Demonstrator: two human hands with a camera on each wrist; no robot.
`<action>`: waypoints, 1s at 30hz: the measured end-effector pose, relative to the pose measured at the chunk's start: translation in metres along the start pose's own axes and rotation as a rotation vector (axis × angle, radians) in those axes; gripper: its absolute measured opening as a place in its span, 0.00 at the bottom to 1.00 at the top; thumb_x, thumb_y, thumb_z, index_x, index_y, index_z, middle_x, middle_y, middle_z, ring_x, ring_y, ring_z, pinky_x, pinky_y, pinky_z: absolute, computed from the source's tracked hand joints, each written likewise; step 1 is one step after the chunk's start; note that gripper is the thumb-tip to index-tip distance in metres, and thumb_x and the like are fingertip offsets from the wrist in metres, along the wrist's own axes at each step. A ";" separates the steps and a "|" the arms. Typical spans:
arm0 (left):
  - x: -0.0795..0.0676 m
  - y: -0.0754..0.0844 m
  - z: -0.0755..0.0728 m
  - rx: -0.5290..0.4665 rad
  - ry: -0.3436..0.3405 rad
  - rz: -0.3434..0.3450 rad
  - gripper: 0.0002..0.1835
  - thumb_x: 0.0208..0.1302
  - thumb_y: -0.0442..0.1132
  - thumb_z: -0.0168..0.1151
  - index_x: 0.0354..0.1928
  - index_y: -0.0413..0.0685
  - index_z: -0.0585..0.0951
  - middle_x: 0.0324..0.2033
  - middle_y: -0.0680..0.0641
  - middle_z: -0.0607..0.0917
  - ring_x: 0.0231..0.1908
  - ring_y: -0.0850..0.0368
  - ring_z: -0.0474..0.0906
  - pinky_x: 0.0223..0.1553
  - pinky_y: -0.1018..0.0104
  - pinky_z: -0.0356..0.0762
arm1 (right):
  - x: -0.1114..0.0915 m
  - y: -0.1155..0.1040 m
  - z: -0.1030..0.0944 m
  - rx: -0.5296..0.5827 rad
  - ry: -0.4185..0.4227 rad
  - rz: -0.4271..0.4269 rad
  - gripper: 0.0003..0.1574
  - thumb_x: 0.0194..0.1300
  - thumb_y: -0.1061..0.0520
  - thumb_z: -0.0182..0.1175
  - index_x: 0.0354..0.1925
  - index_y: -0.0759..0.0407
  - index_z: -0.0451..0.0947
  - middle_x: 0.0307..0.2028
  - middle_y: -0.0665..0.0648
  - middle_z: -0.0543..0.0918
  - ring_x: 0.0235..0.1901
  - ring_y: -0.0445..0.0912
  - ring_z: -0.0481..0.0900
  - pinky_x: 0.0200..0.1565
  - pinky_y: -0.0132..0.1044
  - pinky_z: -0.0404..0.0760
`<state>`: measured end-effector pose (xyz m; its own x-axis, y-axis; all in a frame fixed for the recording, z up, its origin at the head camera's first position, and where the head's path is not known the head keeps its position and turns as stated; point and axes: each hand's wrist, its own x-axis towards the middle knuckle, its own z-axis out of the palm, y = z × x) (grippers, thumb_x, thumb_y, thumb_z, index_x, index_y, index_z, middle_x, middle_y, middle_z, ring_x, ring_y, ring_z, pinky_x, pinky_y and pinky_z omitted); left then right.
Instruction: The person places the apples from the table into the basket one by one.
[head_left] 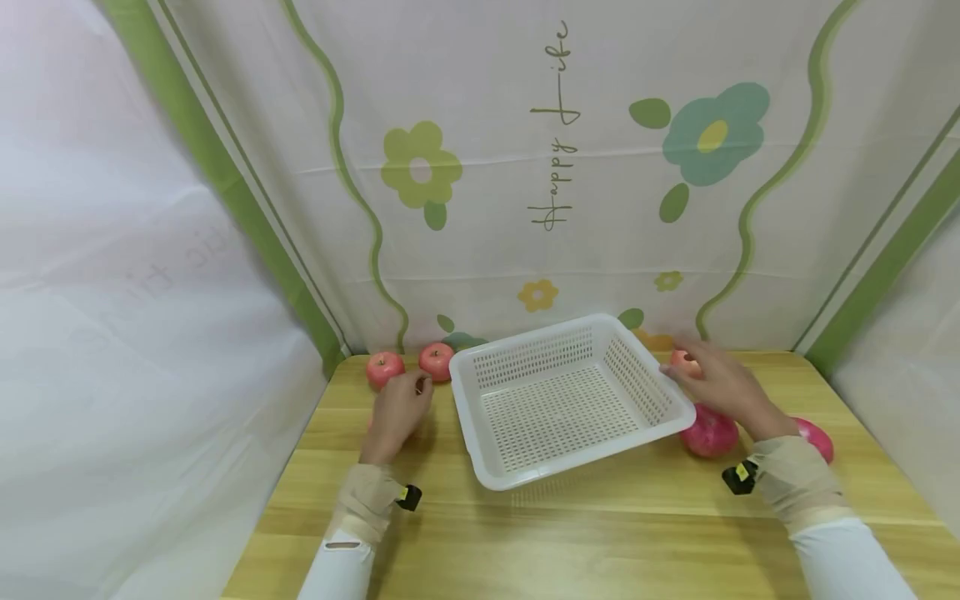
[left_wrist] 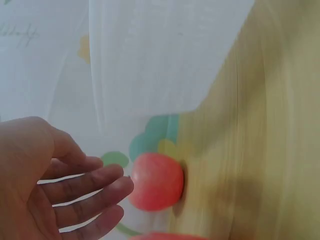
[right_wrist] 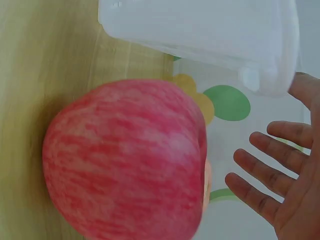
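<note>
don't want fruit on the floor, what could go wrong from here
The right hand is close by the rim of the basket, so a bump might shift it. That could knock the big apple beside it. The left hand might brush the two apples near the table's back edge and set them rolling.

White rectangular plastic basket on pale wooden table. 12 = table's far edge: I see two round red apples at basket's 10, large round pink apples at 3.

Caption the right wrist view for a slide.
Right hand, fingers spread, near a white basket and a streaked red apple.
</note>
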<state>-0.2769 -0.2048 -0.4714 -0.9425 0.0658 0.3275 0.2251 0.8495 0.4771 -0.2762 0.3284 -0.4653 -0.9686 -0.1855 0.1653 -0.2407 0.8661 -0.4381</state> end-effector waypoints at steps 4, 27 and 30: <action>-0.004 0.008 0.003 -0.009 -0.015 -0.045 0.10 0.76 0.41 0.57 0.34 0.50 0.82 0.23 0.52 0.76 0.24 0.57 0.70 0.25 0.63 0.66 | 0.002 -0.001 0.007 0.005 0.024 -0.024 0.47 0.77 0.33 0.57 0.79 0.60 0.64 0.68 0.71 0.77 0.68 0.72 0.71 0.57 0.79 0.74; -0.034 0.051 0.033 -0.182 -0.080 -0.188 0.34 0.74 0.54 0.61 0.71 0.39 0.72 0.35 0.49 0.90 0.29 0.60 0.82 0.28 0.64 0.76 | 0.015 -0.016 0.029 -0.014 0.077 -0.069 0.34 0.76 0.47 0.64 0.68 0.68 0.76 0.36 0.58 0.86 0.28 0.43 0.80 0.33 0.40 0.79; -0.037 0.056 0.036 -0.204 -0.129 -0.177 0.36 0.72 0.53 0.63 0.75 0.42 0.68 0.42 0.43 0.91 0.31 0.56 0.85 0.27 0.63 0.78 | 0.016 -0.016 0.031 -0.011 0.064 -0.049 0.35 0.76 0.47 0.63 0.70 0.68 0.73 0.38 0.60 0.87 0.28 0.44 0.81 0.34 0.43 0.81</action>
<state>-0.2384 -0.1409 -0.4860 -0.9922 0.0037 0.1243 0.0874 0.7318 0.6759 -0.2898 0.2973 -0.4828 -0.9496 -0.1981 0.2429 -0.2868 0.8618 -0.4183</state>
